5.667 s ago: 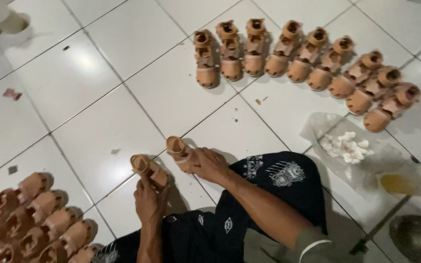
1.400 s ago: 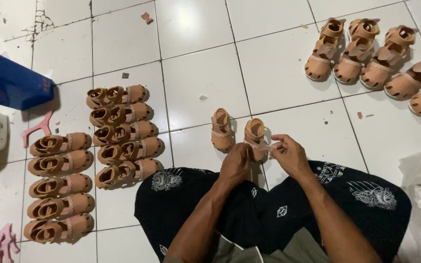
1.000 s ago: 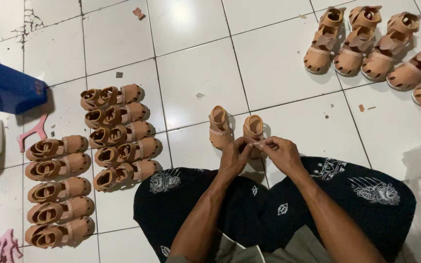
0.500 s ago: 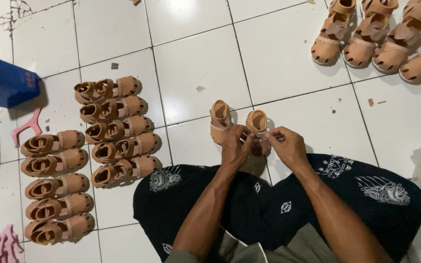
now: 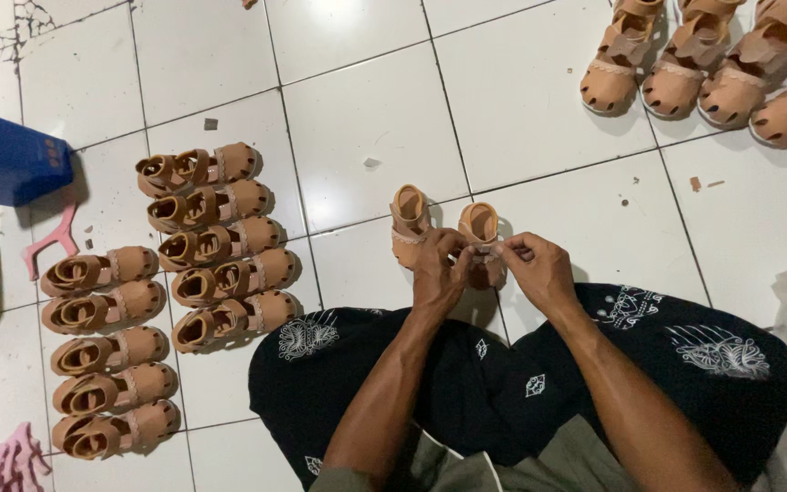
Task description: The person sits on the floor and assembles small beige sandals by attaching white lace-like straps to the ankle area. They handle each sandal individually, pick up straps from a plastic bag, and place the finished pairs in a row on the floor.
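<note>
Both hands, left (image 5: 439, 269) and right (image 5: 539, 271), are now pinching, we think, the right tan sandal's (image 5: 480, 228) strap, having closed in.

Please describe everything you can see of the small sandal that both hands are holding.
The small sandal is tan, of a matte leather-like material, with a rounded closed end and a strap. It stands on the white tiled floor, beside a matching sandal. The left hand and right hand pinch its strap from both sides; their fingers hide its near half.
</note>
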Tool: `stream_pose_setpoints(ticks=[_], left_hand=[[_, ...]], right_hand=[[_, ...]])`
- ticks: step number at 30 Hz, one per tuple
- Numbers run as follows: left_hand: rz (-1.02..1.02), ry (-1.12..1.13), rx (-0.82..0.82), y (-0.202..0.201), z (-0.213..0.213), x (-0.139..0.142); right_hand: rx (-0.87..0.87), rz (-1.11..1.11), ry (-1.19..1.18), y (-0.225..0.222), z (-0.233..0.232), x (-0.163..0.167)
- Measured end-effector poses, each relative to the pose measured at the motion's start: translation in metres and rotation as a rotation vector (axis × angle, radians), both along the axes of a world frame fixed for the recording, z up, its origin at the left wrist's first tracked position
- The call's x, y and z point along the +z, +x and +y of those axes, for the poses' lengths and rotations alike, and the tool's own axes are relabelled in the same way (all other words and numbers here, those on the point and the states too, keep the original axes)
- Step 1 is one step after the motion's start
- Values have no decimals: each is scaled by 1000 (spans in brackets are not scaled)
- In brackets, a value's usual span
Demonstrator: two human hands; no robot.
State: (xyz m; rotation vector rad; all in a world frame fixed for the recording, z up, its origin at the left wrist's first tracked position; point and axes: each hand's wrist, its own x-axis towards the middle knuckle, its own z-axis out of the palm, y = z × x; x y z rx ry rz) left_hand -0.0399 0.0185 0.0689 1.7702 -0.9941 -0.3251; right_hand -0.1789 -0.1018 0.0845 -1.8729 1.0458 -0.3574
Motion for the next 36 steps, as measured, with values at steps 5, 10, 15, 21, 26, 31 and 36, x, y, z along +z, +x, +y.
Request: stream_pose_setpoints(ticks=[5, 10, 15, 21, 26, 31, 36], left_hand=[[77, 60, 2, -1, 0, 10], [31, 31, -18, 0, 0, 10], [-13, 10, -7, 1, -1, 3], [-33, -1, 6, 0, -1, -5], [8, 31, 10, 2, -4, -1], [-99, -141, 7, 1, -3, 1], [245, 46, -1, 2, 4, -12]], right_hand=[[-20, -40, 24, 0, 0, 0], [-25, -42, 19, 1, 1, 1], [-17, -48, 16, 1, 1, 2], [-21, -25, 29, 2, 1, -1], [-24, -10, 26, 4, -1, -3], [-9, -32, 5, -1, -3, -15], [143, 295, 175, -6, -2, -34]])
